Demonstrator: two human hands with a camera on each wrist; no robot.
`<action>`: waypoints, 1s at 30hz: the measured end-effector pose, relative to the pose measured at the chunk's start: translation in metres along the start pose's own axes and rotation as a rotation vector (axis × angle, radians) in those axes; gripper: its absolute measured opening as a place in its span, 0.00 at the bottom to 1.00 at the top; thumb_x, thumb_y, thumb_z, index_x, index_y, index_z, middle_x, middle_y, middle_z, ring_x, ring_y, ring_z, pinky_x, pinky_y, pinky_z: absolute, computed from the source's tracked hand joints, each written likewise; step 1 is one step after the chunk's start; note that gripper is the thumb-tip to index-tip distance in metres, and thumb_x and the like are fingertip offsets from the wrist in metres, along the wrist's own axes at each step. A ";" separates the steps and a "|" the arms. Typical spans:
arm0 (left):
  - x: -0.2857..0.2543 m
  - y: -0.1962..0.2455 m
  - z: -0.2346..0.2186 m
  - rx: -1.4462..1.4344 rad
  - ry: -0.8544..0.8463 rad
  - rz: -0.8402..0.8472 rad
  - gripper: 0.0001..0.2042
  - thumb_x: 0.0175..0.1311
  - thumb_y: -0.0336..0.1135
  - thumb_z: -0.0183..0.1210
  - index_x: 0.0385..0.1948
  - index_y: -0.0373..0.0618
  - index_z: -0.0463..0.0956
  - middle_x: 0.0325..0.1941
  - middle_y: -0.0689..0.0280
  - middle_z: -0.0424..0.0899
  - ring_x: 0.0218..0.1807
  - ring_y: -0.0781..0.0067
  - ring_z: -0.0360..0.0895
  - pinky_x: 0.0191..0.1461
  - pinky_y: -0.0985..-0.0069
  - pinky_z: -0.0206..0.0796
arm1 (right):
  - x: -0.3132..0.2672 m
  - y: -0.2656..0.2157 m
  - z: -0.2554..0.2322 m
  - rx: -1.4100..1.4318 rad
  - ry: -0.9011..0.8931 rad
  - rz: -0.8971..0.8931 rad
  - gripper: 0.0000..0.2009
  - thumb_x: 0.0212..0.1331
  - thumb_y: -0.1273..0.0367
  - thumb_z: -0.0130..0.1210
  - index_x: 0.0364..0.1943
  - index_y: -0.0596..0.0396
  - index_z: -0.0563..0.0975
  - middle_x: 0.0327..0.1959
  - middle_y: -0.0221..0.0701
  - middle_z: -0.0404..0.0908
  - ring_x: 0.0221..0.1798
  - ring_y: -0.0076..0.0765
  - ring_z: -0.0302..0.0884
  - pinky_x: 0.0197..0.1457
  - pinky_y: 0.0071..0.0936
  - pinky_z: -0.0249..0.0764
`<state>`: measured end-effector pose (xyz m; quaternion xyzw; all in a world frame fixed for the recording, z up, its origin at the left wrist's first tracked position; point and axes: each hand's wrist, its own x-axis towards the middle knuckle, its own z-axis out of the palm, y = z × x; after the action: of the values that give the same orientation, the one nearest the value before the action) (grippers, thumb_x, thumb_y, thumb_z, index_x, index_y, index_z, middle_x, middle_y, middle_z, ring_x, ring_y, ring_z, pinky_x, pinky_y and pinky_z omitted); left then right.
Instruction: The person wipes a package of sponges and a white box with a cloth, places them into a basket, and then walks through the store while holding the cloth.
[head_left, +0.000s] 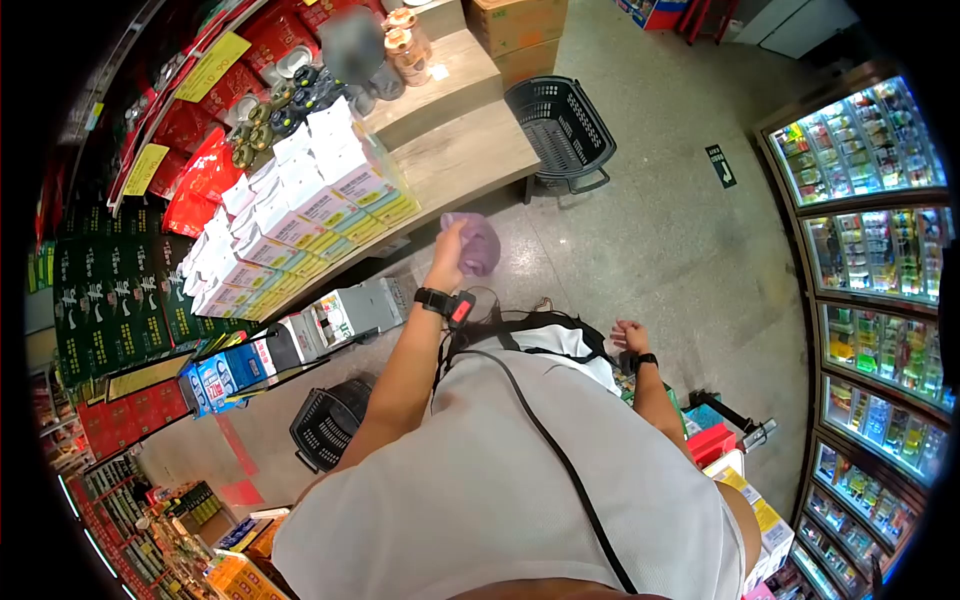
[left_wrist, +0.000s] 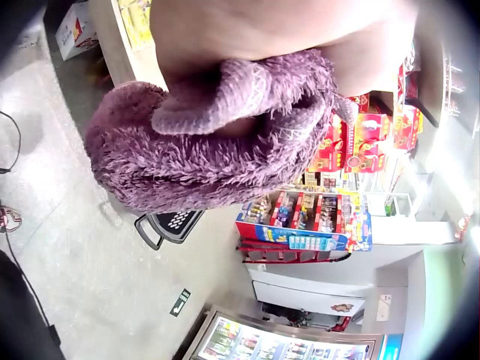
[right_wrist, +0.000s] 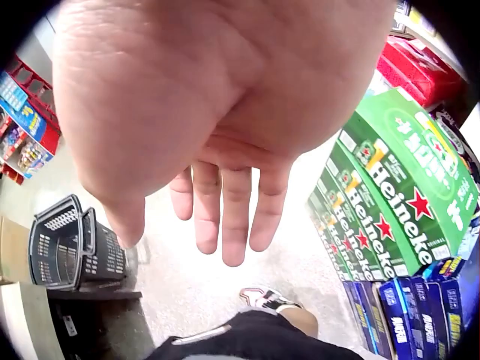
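Observation:
A fluffy purple cloth [head_left: 481,246] with a knitted, paler edge is in my left hand [head_left: 447,258], out in front of my body beside the wooden shelf. In the left wrist view the cloth [left_wrist: 187,169] bunches under the hand [left_wrist: 277,30], its folds hiding most of the fingers. My right hand [head_left: 629,337] hangs low by my right side and holds nothing. The right wrist view shows that hand [right_wrist: 232,105] palm towards the camera, its fingers extended downward over the floor.
A stepped wooden display [head_left: 465,165] carries white boxes [head_left: 330,190] and jars. Black shopping baskets [head_left: 565,130] stand on the floor at its end and behind my left arm. Glass-door fridges [head_left: 870,230] line the right. Green Heineken cartons [right_wrist: 397,187] are stacked near my right hand.

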<state>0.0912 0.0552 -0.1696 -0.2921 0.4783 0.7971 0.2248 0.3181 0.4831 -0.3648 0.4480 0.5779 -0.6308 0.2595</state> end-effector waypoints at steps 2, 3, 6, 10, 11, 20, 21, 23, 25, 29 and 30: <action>0.006 -0.001 0.015 0.019 0.049 0.037 0.15 0.65 0.41 0.53 0.44 0.38 0.76 0.40 0.60 0.83 0.40 0.65 0.82 0.44 0.70 0.75 | 0.008 -0.018 -0.020 0.042 0.053 -0.105 0.14 0.58 0.61 0.61 0.39 0.57 0.77 0.36 0.34 0.82 0.33 0.36 0.83 0.33 0.31 0.78; 0.011 0.000 0.022 0.028 0.091 0.075 0.15 0.65 0.40 0.53 0.44 0.38 0.76 0.41 0.60 0.83 0.40 0.66 0.82 0.44 0.70 0.75 | 0.009 -0.029 -0.027 0.046 0.049 -0.101 0.14 0.58 0.61 0.61 0.39 0.57 0.77 0.36 0.34 0.82 0.33 0.36 0.83 0.33 0.31 0.78; 0.013 0.014 0.053 0.054 0.055 0.124 0.14 0.65 0.39 0.53 0.45 0.39 0.75 0.41 0.61 0.83 0.41 0.67 0.82 0.45 0.71 0.75 | 0.017 -0.060 -0.043 0.003 0.090 -0.192 0.14 0.57 0.62 0.61 0.40 0.57 0.77 0.36 0.33 0.83 0.32 0.33 0.83 0.31 0.28 0.76; 0.017 0.043 0.096 0.196 -0.035 0.237 0.16 0.67 0.43 0.54 0.47 0.39 0.74 0.41 0.62 0.82 0.41 0.70 0.81 0.44 0.73 0.74 | 0.029 -0.106 -0.046 -0.003 0.069 -0.268 0.16 0.58 0.61 0.61 0.43 0.59 0.76 0.36 0.32 0.83 0.32 0.30 0.82 0.34 0.25 0.75; 0.022 0.050 0.105 0.272 -0.084 0.288 0.17 0.68 0.45 0.54 0.47 0.39 0.73 0.41 0.62 0.82 0.40 0.71 0.81 0.44 0.73 0.74 | 0.029 -0.120 -0.044 -0.009 0.065 -0.261 0.16 0.58 0.61 0.61 0.43 0.59 0.76 0.36 0.32 0.83 0.32 0.30 0.82 0.34 0.25 0.75; 0.109 0.118 0.121 0.832 -0.140 0.478 0.21 0.73 0.47 0.47 0.46 0.34 0.75 0.37 0.67 0.81 0.37 0.79 0.73 0.44 0.76 0.67 | 0.056 -0.184 -0.064 -0.172 0.050 -0.397 0.22 0.60 0.58 0.60 0.51 0.60 0.73 0.42 0.34 0.83 0.37 0.30 0.83 0.38 0.25 0.76; 0.120 0.125 0.120 0.823 -0.138 0.484 0.21 0.73 0.47 0.47 0.46 0.34 0.75 0.37 0.67 0.81 0.37 0.79 0.73 0.44 0.76 0.67 | 0.057 -0.182 -0.076 -0.159 0.072 -0.370 0.23 0.60 0.57 0.61 0.51 0.60 0.73 0.41 0.34 0.83 0.37 0.31 0.83 0.38 0.26 0.77; 0.139 0.137 0.114 0.678 -0.130 0.399 0.21 0.74 0.47 0.47 0.46 0.35 0.75 0.37 0.67 0.81 0.37 0.78 0.74 0.45 0.77 0.67 | 0.054 -0.181 -0.100 -0.163 0.146 -0.286 0.22 0.60 0.56 0.61 0.50 0.58 0.74 0.41 0.34 0.83 0.37 0.33 0.83 0.37 0.28 0.78; 0.161 0.148 0.107 0.653 -0.110 0.296 0.20 0.74 0.47 0.46 0.48 0.35 0.75 0.39 0.67 0.81 0.40 0.77 0.75 0.47 0.76 0.68 | 0.059 -0.179 -0.123 -0.121 0.160 -0.220 0.22 0.59 0.56 0.61 0.50 0.57 0.73 0.41 0.35 0.83 0.38 0.38 0.84 0.37 0.30 0.78; 0.178 0.159 0.091 0.285 -0.142 0.195 0.20 0.74 0.49 0.46 0.53 0.40 0.71 0.45 0.67 0.80 0.46 0.77 0.75 0.49 0.75 0.68 | 0.077 -0.205 -0.141 -0.119 0.165 -0.103 0.21 0.60 0.56 0.61 0.49 0.56 0.73 0.42 0.36 0.82 0.39 0.39 0.84 0.37 0.31 0.79; 0.180 0.159 0.086 0.216 -0.145 0.177 0.20 0.74 0.49 0.47 0.54 0.41 0.71 0.49 0.66 0.79 0.48 0.75 0.75 0.52 0.74 0.68 | 0.081 -0.216 -0.141 -0.117 0.156 -0.069 0.21 0.60 0.56 0.61 0.49 0.56 0.73 0.43 0.36 0.82 0.39 0.40 0.84 0.37 0.32 0.79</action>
<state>-0.1629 0.0763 -0.1592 -0.1643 0.5678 0.7767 0.2178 0.1353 0.6768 -0.3176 0.4596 0.6474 -0.5677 0.2176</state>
